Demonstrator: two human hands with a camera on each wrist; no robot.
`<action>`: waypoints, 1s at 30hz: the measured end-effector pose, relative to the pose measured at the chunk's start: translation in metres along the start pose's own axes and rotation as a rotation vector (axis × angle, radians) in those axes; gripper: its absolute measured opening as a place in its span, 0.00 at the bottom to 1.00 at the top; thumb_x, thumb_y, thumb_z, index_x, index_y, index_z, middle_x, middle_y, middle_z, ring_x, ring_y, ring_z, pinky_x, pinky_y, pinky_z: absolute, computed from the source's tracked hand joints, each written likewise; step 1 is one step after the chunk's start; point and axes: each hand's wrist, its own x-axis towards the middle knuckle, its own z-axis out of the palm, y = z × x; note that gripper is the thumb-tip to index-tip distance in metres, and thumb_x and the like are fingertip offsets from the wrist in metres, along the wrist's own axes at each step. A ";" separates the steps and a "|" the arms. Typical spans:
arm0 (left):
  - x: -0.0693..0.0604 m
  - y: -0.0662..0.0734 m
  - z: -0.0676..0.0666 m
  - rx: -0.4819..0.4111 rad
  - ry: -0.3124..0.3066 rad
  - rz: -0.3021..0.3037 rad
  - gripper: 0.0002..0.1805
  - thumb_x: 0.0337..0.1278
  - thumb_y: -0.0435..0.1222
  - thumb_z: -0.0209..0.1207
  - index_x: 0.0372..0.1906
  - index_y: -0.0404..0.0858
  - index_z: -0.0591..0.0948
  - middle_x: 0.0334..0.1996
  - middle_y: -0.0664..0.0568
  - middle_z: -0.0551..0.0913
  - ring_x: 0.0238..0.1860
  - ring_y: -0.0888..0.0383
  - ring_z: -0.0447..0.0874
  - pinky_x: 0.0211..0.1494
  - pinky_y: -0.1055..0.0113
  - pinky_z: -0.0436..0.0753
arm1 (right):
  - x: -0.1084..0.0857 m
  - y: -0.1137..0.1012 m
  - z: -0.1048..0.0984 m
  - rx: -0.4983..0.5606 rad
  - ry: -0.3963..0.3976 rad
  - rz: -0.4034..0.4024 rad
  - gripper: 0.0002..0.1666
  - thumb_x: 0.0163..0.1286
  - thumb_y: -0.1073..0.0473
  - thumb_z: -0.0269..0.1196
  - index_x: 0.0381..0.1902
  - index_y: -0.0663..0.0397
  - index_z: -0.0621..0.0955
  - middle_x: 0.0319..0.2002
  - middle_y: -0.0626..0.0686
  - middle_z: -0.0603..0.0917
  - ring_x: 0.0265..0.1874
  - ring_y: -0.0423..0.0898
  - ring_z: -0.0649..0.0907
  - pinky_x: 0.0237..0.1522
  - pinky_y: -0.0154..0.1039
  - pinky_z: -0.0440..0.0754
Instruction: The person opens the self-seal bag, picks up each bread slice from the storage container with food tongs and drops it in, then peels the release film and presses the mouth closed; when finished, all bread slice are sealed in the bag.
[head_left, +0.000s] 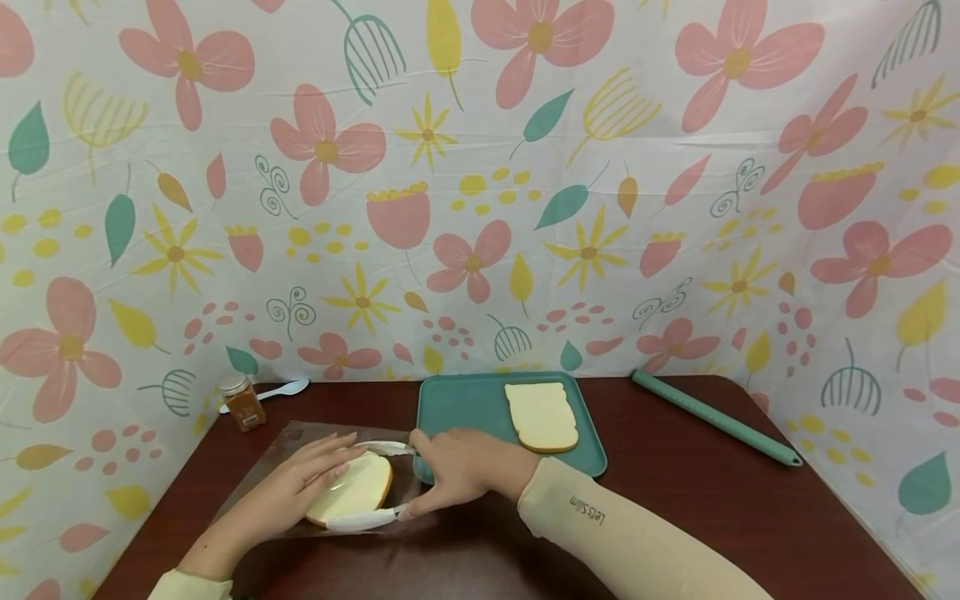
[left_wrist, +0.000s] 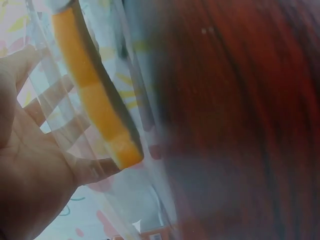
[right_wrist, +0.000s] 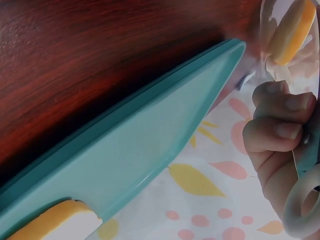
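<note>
A slice of bread [head_left: 372,472] with an orange-brown crust lies with a clear plastic bag [head_left: 258,477] at the left of the table; its crust [left_wrist: 90,90] shows through plastic in the left wrist view. My left hand [head_left: 303,479] rests over the slice with fingers extended. From the right, my right hand [head_left: 457,467] grips white-ended tongs [head_left: 363,522], thumb and fingers spread, one arm on each side of the slice. Curled fingers of this hand show beside a pale ring in the right wrist view. Another bread slice [head_left: 543,417] lies on the teal tray [head_left: 461,404].
At the back left stand a small jar [head_left: 243,404] of amber contents with a silvery lid and a pale spoon [head_left: 285,389]. A long green rod [head_left: 716,418] lies at the right. Flower-patterned cloth [head_left: 480,192] surrounds the dark red table [head_left: 675,517].
</note>
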 end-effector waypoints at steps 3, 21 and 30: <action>0.000 0.001 0.001 -0.015 -0.008 -0.002 0.21 0.86 0.47 0.51 0.74 0.57 0.79 0.80 0.45 0.73 0.82 0.27 0.62 0.73 0.22 0.69 | 0.000 -0.001 0.000 -0.009 0.010 0.002 0.53 0.61 0.14 0.63 0.66 0.47 0.70 0.31 0.41 0.81 0.28 0.35 0.81 0.32 0.32 0.80; 0.004 0.002 0.004 -0.031 -0.007 -0.028 0.22 0.86 0.50 0.50 0.76 0.62 0.77 0.81 0.47 0.71 0.83 0.28 0.59 0.76 0.21 0.64 | 0.007 -0.006 0.004 -0.026 0.026 0.042 0.60 0.61 0.12 0.60 0.74 0.49 0.68 0.50 0.48 0.89 0.39 0.40 0.88 0.42 0.37 0.87; 0.005 0.001 0.004 0.009 0.028 0.011 0.22 0.86 0.47 0.51 0.76 0.58 0.78 0.80 0.47 0.72 0.82 0.28 0.63 0.74 0.22 0.65 | 0.013 -0.014 0.007 -0.033 0.046 0.040 0.57 0.64 0.13 0.59 0.71 0.50 0.70 0.40 0.45 0.87 0.30 0.38 0.84 0.33 0.36 0.82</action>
